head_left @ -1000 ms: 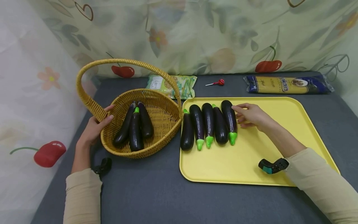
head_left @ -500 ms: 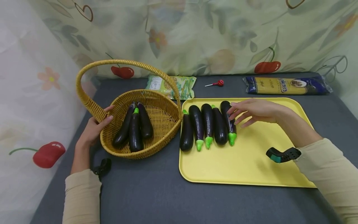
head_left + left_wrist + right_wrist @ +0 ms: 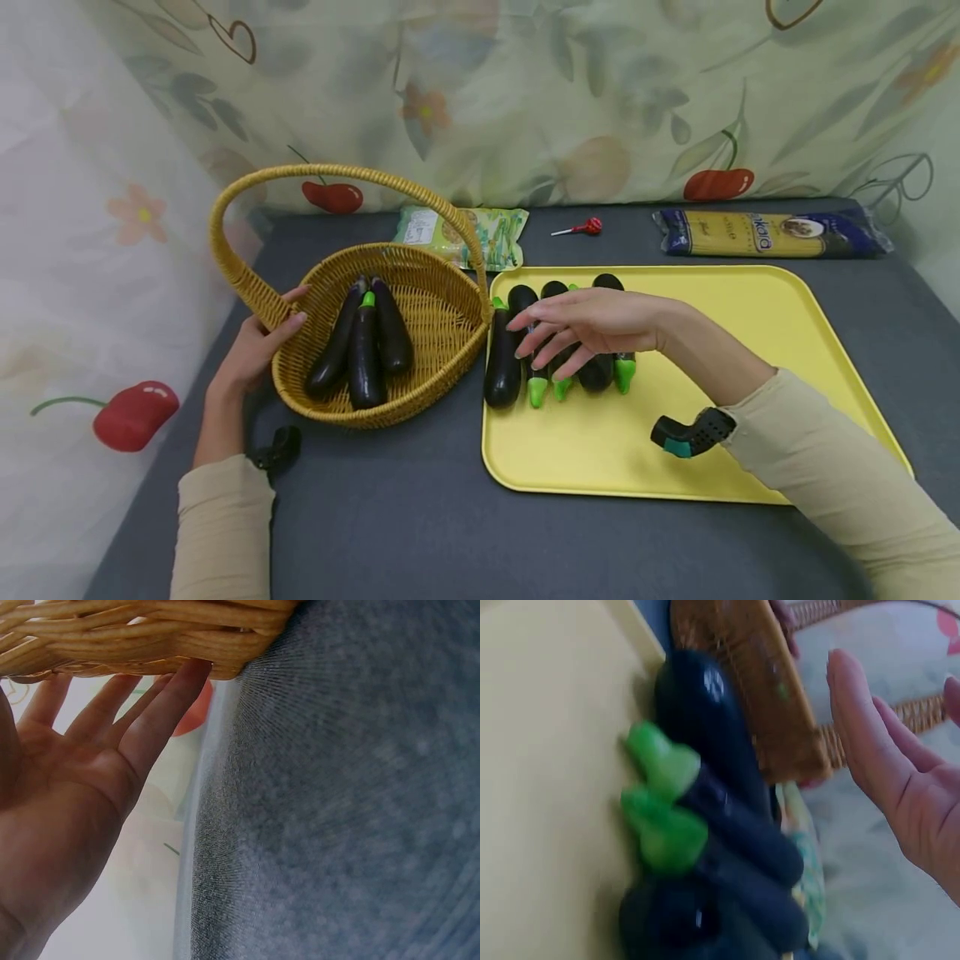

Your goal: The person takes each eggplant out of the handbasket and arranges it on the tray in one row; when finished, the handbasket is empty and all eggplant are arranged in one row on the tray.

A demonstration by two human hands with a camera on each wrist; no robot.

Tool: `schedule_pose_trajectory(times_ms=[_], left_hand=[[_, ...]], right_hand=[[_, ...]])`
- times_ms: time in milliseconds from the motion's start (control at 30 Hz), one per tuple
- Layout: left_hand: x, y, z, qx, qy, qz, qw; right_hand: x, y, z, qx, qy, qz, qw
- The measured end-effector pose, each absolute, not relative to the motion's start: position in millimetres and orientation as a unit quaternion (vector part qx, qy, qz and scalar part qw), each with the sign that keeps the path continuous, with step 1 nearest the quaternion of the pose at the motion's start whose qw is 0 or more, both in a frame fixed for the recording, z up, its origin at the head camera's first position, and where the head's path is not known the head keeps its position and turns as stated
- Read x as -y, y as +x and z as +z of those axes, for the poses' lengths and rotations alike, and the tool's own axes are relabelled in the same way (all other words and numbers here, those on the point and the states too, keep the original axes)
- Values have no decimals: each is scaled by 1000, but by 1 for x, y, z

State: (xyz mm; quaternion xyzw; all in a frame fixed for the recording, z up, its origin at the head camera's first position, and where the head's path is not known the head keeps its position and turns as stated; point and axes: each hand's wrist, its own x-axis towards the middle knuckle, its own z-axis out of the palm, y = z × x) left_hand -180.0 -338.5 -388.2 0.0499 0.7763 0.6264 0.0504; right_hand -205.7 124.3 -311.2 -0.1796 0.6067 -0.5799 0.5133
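A dark table [image 3: 390, 525] holds a yellow tray [image 3: 585, 450]. Close to the tray's left edge is a basket [image 3: 442, 333], its handle in front of a green bag [image 3: 495, 237]. A long pack [image 3: 772, 233] lies behind the tray. The left hand [image 3: 251, 350] grips the basket's side. The right hand [image 3: 600, 321], fingers loose and apart, partly hides five eggplants [image 3: 502, 362] on the tray. Three eggplants [image 3: 365, 358] lie in the basket. A lollipop [image 3: 588, 227] lies between bag and pack.
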Motion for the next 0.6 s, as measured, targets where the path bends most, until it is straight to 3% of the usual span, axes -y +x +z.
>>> schedule_pose_trajectory(times_ms=[300,600], left_hand=[[338,-180,-388,-777,50,625,48],[338,-180,-388,-783,51,618,46]], right_hand=[[-65,-194,-307,-572,-208,-604,514],[-13,-191,-314,-575,-158,-638,487]])
